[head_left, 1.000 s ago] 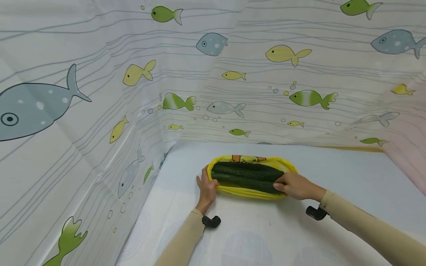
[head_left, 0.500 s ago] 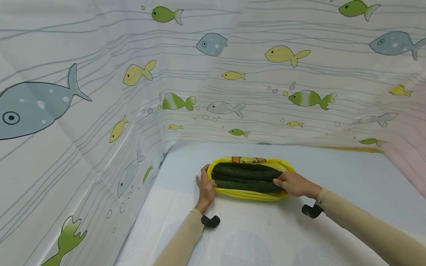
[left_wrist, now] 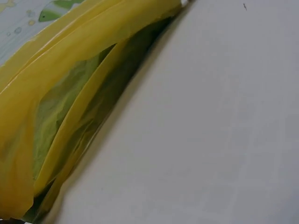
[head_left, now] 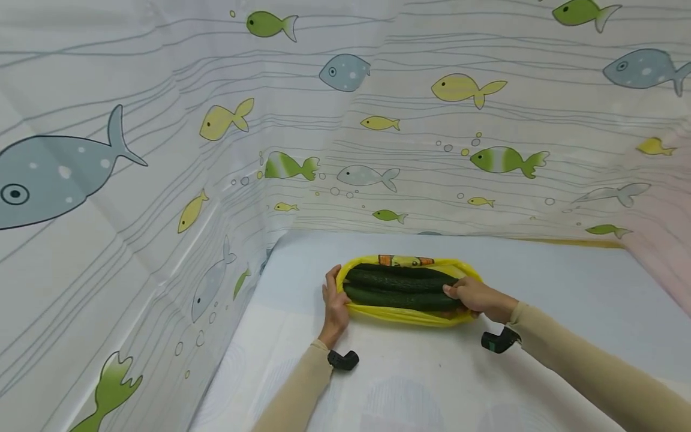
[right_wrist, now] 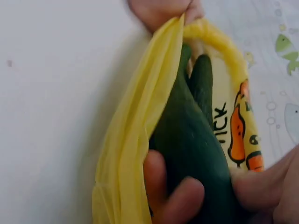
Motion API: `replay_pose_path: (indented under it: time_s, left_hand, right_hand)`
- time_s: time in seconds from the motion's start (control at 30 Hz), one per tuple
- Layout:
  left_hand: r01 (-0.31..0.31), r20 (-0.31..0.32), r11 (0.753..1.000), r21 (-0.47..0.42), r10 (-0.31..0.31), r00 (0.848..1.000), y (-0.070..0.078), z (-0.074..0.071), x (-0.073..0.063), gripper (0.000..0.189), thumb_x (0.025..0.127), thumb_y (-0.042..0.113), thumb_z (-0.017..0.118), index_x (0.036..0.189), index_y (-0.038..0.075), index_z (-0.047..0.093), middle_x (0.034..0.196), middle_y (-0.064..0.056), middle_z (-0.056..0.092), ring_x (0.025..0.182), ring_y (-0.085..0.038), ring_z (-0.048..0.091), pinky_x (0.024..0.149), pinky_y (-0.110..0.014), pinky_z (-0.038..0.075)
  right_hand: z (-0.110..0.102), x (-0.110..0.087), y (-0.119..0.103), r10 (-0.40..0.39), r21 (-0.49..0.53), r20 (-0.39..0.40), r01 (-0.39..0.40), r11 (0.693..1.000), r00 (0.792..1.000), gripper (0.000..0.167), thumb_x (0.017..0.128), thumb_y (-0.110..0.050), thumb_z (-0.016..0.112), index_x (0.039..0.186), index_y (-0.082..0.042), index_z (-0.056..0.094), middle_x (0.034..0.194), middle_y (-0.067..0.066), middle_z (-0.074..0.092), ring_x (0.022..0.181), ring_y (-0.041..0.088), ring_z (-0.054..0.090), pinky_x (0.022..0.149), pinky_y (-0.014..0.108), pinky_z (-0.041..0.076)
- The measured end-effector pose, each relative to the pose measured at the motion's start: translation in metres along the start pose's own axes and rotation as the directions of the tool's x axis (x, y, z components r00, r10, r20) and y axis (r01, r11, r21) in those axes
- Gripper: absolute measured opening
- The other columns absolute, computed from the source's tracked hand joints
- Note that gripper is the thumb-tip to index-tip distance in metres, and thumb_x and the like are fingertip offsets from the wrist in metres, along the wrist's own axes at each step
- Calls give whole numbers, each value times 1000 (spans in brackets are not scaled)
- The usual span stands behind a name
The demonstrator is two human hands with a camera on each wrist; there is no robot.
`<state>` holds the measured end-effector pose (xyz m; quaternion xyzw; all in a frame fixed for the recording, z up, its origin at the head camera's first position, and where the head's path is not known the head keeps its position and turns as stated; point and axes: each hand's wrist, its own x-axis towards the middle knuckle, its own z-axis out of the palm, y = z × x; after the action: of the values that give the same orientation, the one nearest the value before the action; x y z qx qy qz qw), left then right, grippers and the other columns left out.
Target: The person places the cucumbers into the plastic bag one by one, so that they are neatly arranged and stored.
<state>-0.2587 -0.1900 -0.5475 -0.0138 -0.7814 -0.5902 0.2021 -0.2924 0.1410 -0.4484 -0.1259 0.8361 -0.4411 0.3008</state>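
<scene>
Dark green cucumbers (head_left: 399, 281) lie side by side in a yellow plastic bag (head_left: 402, 314) whose mouth is spread wide. At the bag's left end my left hand (head_left: 336, 309) grips the rim; in the right wrist view that hand (right_wrist: 161, 11) pinches the gathered plastic. My right hand (head_left: 479, 297) holds the right end of the front cucumber (head_left: 388, 296), thumb on top. Close up, its fingers (right_wrist: 182, 200) reach inside the bag and curl round this cucumber (right_wrist: 187, 135). The left wrist view has only folded yellow plastic (left_wrist: 70, 88), with no hand visible.
The bag rests on a white tabletop (head_left: 421, 372) with faint printed shapes. A fish-patterned sheet (head_left: 410, 150) rises behind it and along the left side. A black camera (head_left: 499, 341) sits on the right wrist, another black camera (head_left: 343, 360) on the left.
The front cucumber's right end has risen a little and lies more level. My right wrist has shifted slightly left, with fingers deeper under the cucumber. The left hand stays at the rim.
</scene>
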Motion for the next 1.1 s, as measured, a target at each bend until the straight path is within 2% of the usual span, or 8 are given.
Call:
replay_pose_path:
  time_s: [0.17, 0.27, 0.37, 0.53, 0.73, 0.83, 1.0, 1.1]
  left_hand:
    - [10, 8, 1000, 1, -10, 1000, 0, -1, 0, 81, 75, 3, 33, 156, -1, 35, 166, -24, 35, 160, -40, 24, 129, -64, -11]
    - [17, 10, 1000, 7, -17, 1000, 1, 0, -2, 81, 75, 3, 33, 156, -3, 34, 166, -22, 36, 160, -40, 24, 129, -64, -11]
    - [14, 12, 1000, 12, -14, 1000, 1, -1, -2, 81, 75, 3, 33, 157, -4, 34, 166, -21, 36, 160, -40, 24, 129, -64, -10]
    - [15, 18, 1000, 11, -15, 1000, 2, -1, -1, 81, 76, 2, 32, 157, -3, 33, 166, -21, 35, 160, -39, 23, 130, -63, -9]
    - [16, 9, 1000, -2, -16, 1000, 4, -1, 0, 82, 75, 3, 34, 157, 1, 35, 166, -21, 36, 160, -40, 24, 129, -63, -10]
    - [21, 7, 1000, -6, -21, 1000, 4, -1, 1, 82, 74, 4, 35, 156, 2, 36, 165, -20, 37, 160, -40, 23, 130, -62, -10]
    - [45, 21, 999, 1, -45, 999, 3, -1, 0, 82, 75, 5, 35, 157, 3, 35, 166, -18, 37, 160, -37, 23, 131, -60, -9]
    - [43, 21, 999, 8, -43, 999, 3, -1, -1, 81, 75, 4, 35, 157, 3, 34, 166, -18, 37, 160, -36, 24, 131, -60, -9]
  right_hand:
    - [3, 5, 0, -12, -52, 2, 12, 999, 1000, 50, 114, -28, 46, 66, -17, 38, 59, -5, 27, 51, 11, 25, 52, 27, 28]
    - [5, 5, -1, -18, -132, -5, 17, 991, 1000, 50, 113, -30, 47, 65, -16, 46, 56, -4, 32, 48, 11, 27, 51, 28, 31]
    - [7, 4, -1, -22, -211, -13, 19, 977, 1000, 45, 113, -32, 48, 75, -11, 60, 55, -4, 34, 47, 11, 28, 50, 28, 34]
    - [14, 2, -2, -31, -322, -57, 11, 947, 998, 39, 112, -33, 49, 93, -5, 69, 54, -3, 38, 47, 11, 32, 48, 27, 38]
    - [27, 0, 4, -144, -505, -95, 77, 860, 985, 37, 112, -33, 48, 107, 3, 55, 64, 2, 48, 53, 15, 41, 55, 29, 37]
    - [31, 0, 8, -179, -577, -155, 57, 815, 972, 40, 112, -34, 49, 110, 6, 52, 64, 3, 48, 53, 17, 44, 53, 29, 36]
    - [31, 0, 11, -174, -646, -208, -1, 763, 963, 61, 110, -41, 51, 130, 17, 50, 61, 5, 53, 51, 19, 51, 50, 31, 41]
    - [28, -1, 11, -195, -705, -221, -18, 709, 956, 73, 108, -48, 53, 135, 20, 50, 62, 7, 56, 52, 20, 56, 48, 35, 47]
